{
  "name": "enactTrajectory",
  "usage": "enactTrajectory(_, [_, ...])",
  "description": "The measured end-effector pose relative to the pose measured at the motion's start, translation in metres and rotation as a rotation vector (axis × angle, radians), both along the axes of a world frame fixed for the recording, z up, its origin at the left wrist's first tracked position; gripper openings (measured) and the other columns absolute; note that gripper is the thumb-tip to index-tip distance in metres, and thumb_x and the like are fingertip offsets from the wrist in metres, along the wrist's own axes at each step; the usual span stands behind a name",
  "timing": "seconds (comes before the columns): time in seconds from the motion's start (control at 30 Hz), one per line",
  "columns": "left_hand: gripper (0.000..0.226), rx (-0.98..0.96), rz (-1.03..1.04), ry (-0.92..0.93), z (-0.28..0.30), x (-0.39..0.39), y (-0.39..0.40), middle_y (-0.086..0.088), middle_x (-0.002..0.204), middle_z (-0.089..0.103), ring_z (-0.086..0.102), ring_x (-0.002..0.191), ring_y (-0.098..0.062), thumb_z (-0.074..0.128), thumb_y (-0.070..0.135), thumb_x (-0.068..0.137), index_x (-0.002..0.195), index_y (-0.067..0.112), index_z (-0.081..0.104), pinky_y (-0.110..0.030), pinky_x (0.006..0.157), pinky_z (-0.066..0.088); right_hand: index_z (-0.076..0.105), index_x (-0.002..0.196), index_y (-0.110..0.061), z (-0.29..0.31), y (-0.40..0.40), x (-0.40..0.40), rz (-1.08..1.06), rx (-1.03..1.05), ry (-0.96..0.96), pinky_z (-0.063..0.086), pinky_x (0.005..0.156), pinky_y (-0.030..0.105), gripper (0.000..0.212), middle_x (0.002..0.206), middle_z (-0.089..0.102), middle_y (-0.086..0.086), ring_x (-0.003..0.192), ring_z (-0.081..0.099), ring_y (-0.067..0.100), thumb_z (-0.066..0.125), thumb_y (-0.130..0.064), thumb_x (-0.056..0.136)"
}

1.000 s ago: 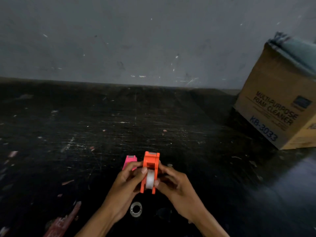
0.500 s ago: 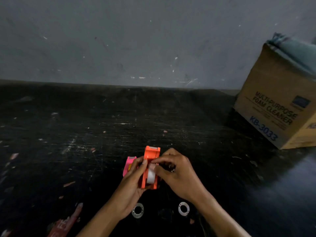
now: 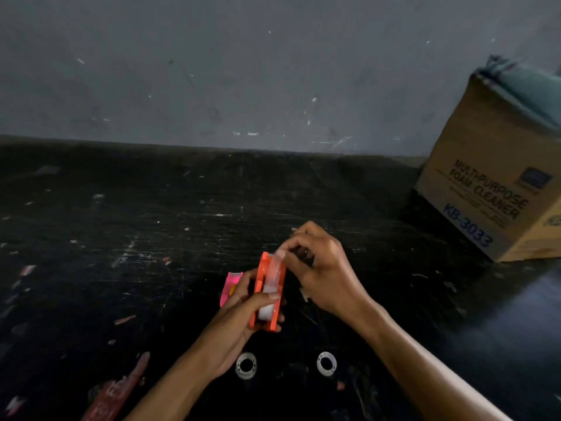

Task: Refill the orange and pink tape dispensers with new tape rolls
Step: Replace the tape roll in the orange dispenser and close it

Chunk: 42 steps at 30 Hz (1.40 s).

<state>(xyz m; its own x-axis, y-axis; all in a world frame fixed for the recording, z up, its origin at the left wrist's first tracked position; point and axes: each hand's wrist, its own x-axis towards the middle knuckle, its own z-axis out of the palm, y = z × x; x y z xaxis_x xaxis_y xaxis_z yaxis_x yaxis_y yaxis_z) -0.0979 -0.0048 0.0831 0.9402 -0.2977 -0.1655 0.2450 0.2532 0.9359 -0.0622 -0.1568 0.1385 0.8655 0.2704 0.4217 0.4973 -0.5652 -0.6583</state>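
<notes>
Above the dark, scratched surface (image 3: 182, 238), the orange dispenser (image 3: 267, 294) is held upright in the left hand (image 3: 239, 317), whose grip is clamped around its sides, the thumb laid across the white tape roll (image 3: 267, 308) seated inside. A strip of clear tape (image 3: 274, 268) is pinched at its free end by the right hand (image 3: 321, 268) and drawn up from the roll. Just behind the left hand, the pink dispenser (image 3: 229, 284) lies on the surface, partly hidden. 2 small rings (image 3: 246, 365), possibly spare rolls or empty cores, lie nearer the camera. A cardboard box (image 3: 491, 192) stands at far right.
</notes>
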Motion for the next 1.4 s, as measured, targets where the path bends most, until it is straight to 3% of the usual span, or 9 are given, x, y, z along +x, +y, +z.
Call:
enactTrajectory(0.17, [0.047, -0.004, -0.013, -0.020, -0.002, -0.001, 0.003, -0.009, 0.087, 0.066, 0.064, 0.073, -0.020, 0.066, 0.017, 0.070, 0.114, 0.031, 0.056, -0.032, 0.064, 0.052, 0.068, 0.072, -0.023, 0.009, -0.001, 0.015, 0.016, 0.015, 0.191, 0.041, 0.069, 0.012, 0.015, 0.079, 0.053, -0.013, 0.072, 0.052, -0.002, 0.066, -0.015, 0.084])
enactTrajectory(0.33, [0.055, 0.059, -0.007, -0.056, -0.005, -0.003, 0.007, -0.008, 0.096, 0.068, 0.065, 0.082, -0.017, 0.065, 0.020, 0.069, 0.121, 0.035, 0.052, -0.031, 0.068, 0.050, 0.070, 0.084, -0.008, 0.017, -0.004, 0.028, 0.082, 0.083, 0.652, 0.045, 0.069, 0.019, 0.012, 0.092, 0.071, 0.009, 0.081, 0.058, 0.008, 0.064, -0.018, 0.085])
enactTrajectory(0.5, [0.064, 0.134, 0.015, -0.088, -0.009, -0.002, 0.007, -0.012, 0.105, 0.065, 0.064, 0.085, -0.021, 0.071, 0.030, 0.058, 0.119, 0.036, 0.052, -0.033, 0.072, 0.048, 0.068, 0.076, -0.016, 0.004, -0.005, 0.034, 0.109, 0.169, 0.844, 0.047, 0.073, 0.025, 0.012, 0.079, 0.067, -0.006, 0.085, 0.059, 0.009, 0.062, -0.014, 0.085])
enactTrajectory(0.63, [0.056, 0.112, -0.004, -0.056, -0.010, -0.001, -0.003, -0.012, 0.102, 0.065, 0.067, 0.075, -0.024, 0.070, 0.024, 0.064, 0.117, 0.030, 0.054, -0.035, 0.065, 0.050, 0.068, 0.078, -0.017, -0.015, -0.015, 0.031, 0.072, 0.299, 0.885, 0.051, 0.068, 0.024, 0.019, 0.078, 0.066, -0.001, 0.075, 0.060, 0.010, 0.055, -0.010, 0.090])
enactTrajectory(0.77, [0.033, 0.021, 0.161, 0.074, -0.024, 0.019, -0.013, -0.012, 0.094, 0.066, 0.069, 0.070, -0.027, 0.062, 0.014, 0.081, 0.112, 0.020, 0.051, -0.033, 0.059, 0.057, 0.068, 0.088, -0.014, -0.043, -0.026, 0.021, -0.070, 0.559, 0.774, 0.052, 0.069, 0.024, 0.014, 0.085, 0.065, 0.005, 0.076, 0.061, 0.012, 0.054, -0.013, 0.091])
enactTrajectory(0.93, [0.057, 0.066, 0.258, 0.211, -0.057, 0.052, -0.027, -0.022, 0.096, 0.070, 0.070, 0.079, -0.028, 0.071, 0.032, 0.074, 0.113, -0.005, 0.053, -0.037, 0.069, 0.055, 0.070, 0.095, -0.018, -0.090, -0.017, -0.003, -0.036, 0.535, 0.646, 0.050, 0.072, 0.011, 0.018, 0.087, 0.071, -0.008, 0.083, 0.065, -0.002, 0.055, -0.010, 0.091])
enactTrajectory(1.07, [0.049, 0.205, 0.324, 0.242, -0.078, 0.064, -0.048, -0.017, 0.091, 0.070, 0.068, 0.083, -0.026, 0.070, 0.040, 0.074, 0.100, -0.001, 0.060, -0.038, 0.070, 0.052, 0.069, 0.105, -0.010, -0.122, -0.016, 0.004, -0.080, 0.570, 0.579, 0.053, 0.079, 0.016, 0.021, 0.101, 0.074, 0.003, 0.095, 0.069, 0.009, 0.055, -0.006, 0.090])
enactTrajectory(1.17, [0.040, 0.364, 0.352, 0.209, -0.092, 0.073, -0.052, -0.014, 0.082, 0.070, 0.065, 0.075, -0.024, 0.067, 0.041, 0.077, 0.089, 0.003, 0.065, -0.034, 0.064, 0.047, 0.068, 0.106, -0.007, -0.144, -0.019, 0.018, -0.110, 0.544, 0.575, 0.051, 0.073, 0.012, 0.023, 0.095, 0.072, -0.001, 0.086, 0.068, 0.000, 0.055, -0.001, 0.089])
enactTrajectory(1.4, [0.016, 0.510, 0.351, 0.183, -0.112, 0.095, -0.060, -0.013, 0.086, 0.074, 0.067, 0.076, -0.021, 0.060, 0.020, 0.085, 0.080, 0.008, 0.070, -0.028, 0.064, 0.048, 0.070, 0.101, -0.006, -0.187, -0.020, 0.057, -0.157, 0.477, 0.674, 0.052, 0.074, 0.020, 0.025, 0.093, 0.072, 0.007, 0.083, 0.066, 0.007, 0.050, 0.004, 0.088])
